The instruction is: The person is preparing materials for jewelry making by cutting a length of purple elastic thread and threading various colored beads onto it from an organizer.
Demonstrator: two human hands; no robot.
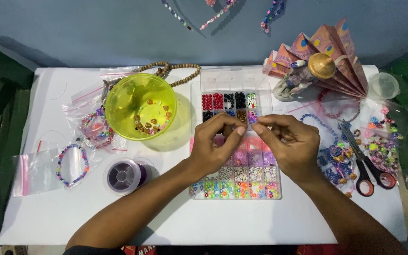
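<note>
L hand [216,141] and R hand [289,140] meet fingertip to fingertip over bead organiser box [234,182], both pinched shut; item between them too small to ID, poss. bead/thread. Yellow bowl [140,112] left, scissors [367,165] right. Hands hide box's middle rows.

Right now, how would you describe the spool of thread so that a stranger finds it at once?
Start at the yellow-green bowl on the white table. Just below it, left of the left hand and its forearm, lies the spool. It is a flat, round, clear reel wound with purple thread, unlike the beaded bracelet lying to its left.
</note>
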